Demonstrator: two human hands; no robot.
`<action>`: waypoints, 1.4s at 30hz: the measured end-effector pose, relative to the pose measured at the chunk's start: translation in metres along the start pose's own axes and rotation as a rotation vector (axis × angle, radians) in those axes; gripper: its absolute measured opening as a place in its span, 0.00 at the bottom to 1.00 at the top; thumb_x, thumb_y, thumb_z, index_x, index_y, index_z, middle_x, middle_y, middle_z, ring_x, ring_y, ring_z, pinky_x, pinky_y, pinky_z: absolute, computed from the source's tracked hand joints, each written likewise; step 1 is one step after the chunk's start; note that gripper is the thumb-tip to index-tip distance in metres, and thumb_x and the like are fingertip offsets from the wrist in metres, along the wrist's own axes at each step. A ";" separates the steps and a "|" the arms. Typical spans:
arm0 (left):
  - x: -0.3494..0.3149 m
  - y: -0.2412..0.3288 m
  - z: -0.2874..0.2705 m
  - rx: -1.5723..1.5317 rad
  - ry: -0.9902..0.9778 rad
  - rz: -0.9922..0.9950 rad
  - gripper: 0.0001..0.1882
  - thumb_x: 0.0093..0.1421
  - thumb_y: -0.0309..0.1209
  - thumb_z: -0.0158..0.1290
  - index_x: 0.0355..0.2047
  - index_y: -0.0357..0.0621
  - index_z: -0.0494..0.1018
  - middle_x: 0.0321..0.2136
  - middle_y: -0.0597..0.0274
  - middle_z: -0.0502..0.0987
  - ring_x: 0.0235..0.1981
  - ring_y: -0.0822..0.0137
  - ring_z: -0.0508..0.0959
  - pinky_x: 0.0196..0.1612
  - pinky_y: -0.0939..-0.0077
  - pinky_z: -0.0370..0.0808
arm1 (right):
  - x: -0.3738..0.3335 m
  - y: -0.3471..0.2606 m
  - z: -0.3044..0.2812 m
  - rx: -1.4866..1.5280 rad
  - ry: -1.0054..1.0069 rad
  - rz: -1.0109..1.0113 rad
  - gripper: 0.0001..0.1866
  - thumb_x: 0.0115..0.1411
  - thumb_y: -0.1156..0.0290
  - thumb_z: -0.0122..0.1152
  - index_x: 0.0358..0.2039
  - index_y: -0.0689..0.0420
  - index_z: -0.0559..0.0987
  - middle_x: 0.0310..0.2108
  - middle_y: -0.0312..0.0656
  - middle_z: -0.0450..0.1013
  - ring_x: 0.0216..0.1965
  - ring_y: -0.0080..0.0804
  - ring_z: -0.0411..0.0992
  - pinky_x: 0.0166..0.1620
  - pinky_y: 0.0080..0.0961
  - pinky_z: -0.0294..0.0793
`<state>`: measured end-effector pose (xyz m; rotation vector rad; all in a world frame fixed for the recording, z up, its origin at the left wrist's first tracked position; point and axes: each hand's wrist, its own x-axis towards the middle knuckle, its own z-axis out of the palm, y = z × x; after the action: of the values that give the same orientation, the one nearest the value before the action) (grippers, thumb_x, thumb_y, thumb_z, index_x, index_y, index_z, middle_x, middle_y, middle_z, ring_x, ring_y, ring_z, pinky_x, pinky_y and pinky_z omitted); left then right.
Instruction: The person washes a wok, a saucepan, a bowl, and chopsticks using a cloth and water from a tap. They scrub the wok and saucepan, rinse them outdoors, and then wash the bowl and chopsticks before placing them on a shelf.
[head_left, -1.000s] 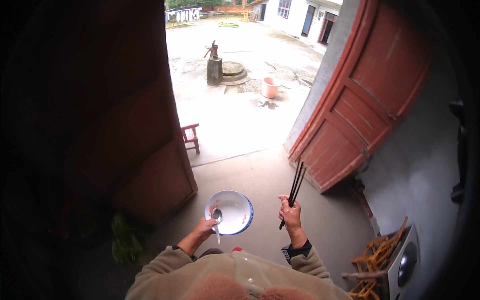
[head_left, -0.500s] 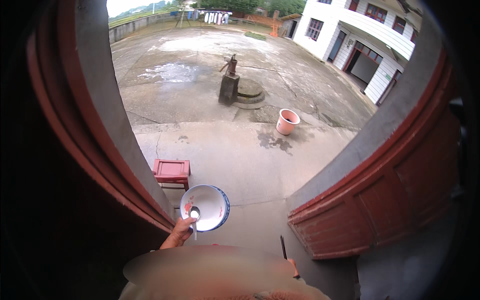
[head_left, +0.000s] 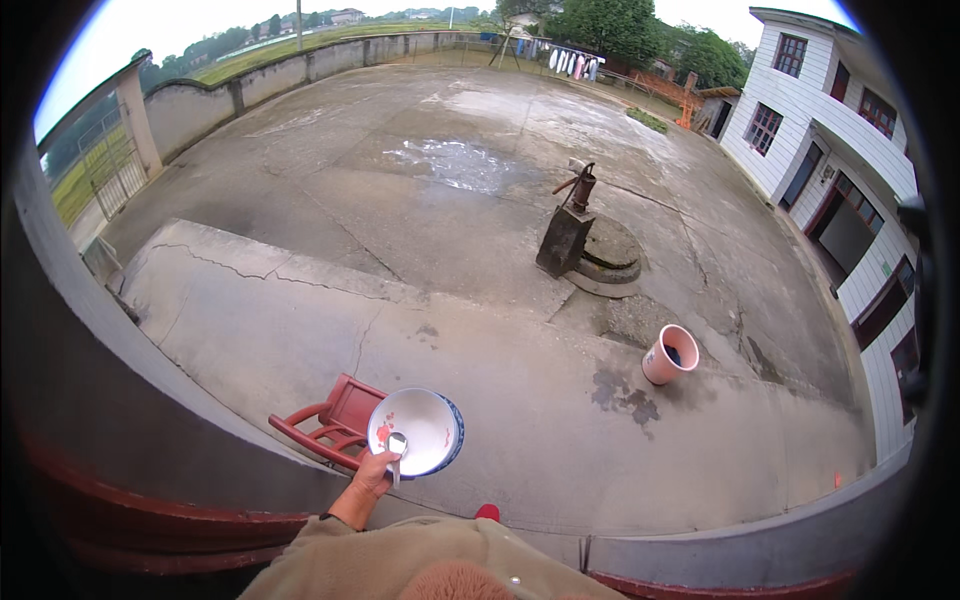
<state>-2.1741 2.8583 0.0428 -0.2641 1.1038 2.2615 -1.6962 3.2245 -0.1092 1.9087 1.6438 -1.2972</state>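
Note:
My left hand (head_left: pixel 373 474) is closed on the near rim of a white enamel-like bowl (head_left: pixel 428 428) with a blue patterned outside and red flowers inside. The same hand pins a spoon (head_left: pixel 397 443) against the bowl, its handle hanging down over the rim. Apart from a little red decoration, the bowl's inside looks bare. Just beyond the bowl stands a red wooden chair (head_left: pixel 350 403), partly covered by it. My right hand is out of sight; thin dark tips (head_left: pixel 585 545) show beside my coat, too small to name.
A pink bucket (head_left: pixel 669 356) with something dark inside stands on the concrete at the right. Farther off is a hand pump (head_left: pixel 580 190) on a block, beside a round concrete cover (head_left: pixel 608 250). A doorsill (head_left: pixel 720 560) crosses below; a low step edge runs across the yard.
My view has swung left and moved forward through the doorway. The bowl and spoon stay in my left hand. My right hand, earlier at the lower edge with thin dark sticks, has left view.

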 end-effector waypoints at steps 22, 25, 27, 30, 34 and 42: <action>0.400 0.230 -0.047 -0.365 0.631 0.481 0.22 0.45 0.20 0.50 0.45 0.34 0.67 0.35 0.60 0.72 0.36 0.64 0.74 0.40 0.71 0.73 | 0.222 -0.900 0.063 -0.103 0.007 -0.325 0.08 0.53 0.71 0.58 0.22 0.57 0.69 0.09 0.38 0.59 0.08 0.30 0.59 0.10 0.29 0.56; 0.433 0.275 -0.070 -0.362 0.679 0.581 0.22 0.46 0.20 0.51 0.45 0.33 0.67 0.34 0.60 0.72 0.34 0.64 0.74 0.38 0.72 0.73 | 0.231 -0.979 0.136 -0.380 -0.058 -0.330 0.08 0.52 0.71 0.58 0.20 0.58 0.71 0.11 0.39 0.62 0.09 0.31 0.61 0.12 0.30 0.57; 0.455 0.307 -0.097 -0.414 0.748 0.451 0.21 0.46 0.21 0.50 0.44 0.32 0.67 0.34 0.59 0.72 0.34 0.62 0.75 0.38 0.70 0.75 | 0.242 -1.053 0.189 -0.514 -0.075 -0.417 0.08 0.52 0.70 0.59 0.19 0.60 0.74 0.13 0.41 0.65 0.11 0.34 0.64 0.14 0.32 0.60; 0.494 0.339 -0.134 -0.431 0.876 0.509 0.24 0.45 0.23 0.51 0.46 0.34 0.66 0.35 0.56 0.72 0.34 0.57 0.76 0.34 0.59 0.78 | 0.262 -1.175 0.280 -0.494 0.029 -0.505 0.08 0.51 0.72 0.58 0.21 0.63 0.74 0.12 0.42 0.66 0.11 0.34 0.65 0.14 0.33 0.62; 0.521 0.429 -0.173 -0.448 1.003 0.535 0.27 0.45 0.27 0.51 0.49 0.39 0.65 0.37 0.54 0.72 0.33 0.51 0.77 0.26 0.51 0.79 | 0.223 -1.347 0.462 -0.625 -0.003 -0.723 0.08 0.51 0.71 0.57 0.22 0.64 0.75 0.12 0.43 0.66 0.11 0.35 0.66 0.13 0.32 0.63; 0.554 0.537 -0.268 -0.614 1.268 0.624 0.27 0.45 0.29 0.50 0.49 0.40 0.64 0.37 0.53 0.75 0.32 0.54 0.79 0.24 0.59 0.81 | -0.020 -1.547 0.902 -1.060 -0.402 -1.567 0.18 0.51 0.55 0.58 0.33 0.57 0.79 0.24 0.49 0.74 0.27 0.44 0.74 0.31 0.37 0.73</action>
<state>-2.9586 2.6365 -0.0115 -2.0506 1.0233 2.9444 -3.4744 3.0172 -0.0975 -0.4266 2.6715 -0.6047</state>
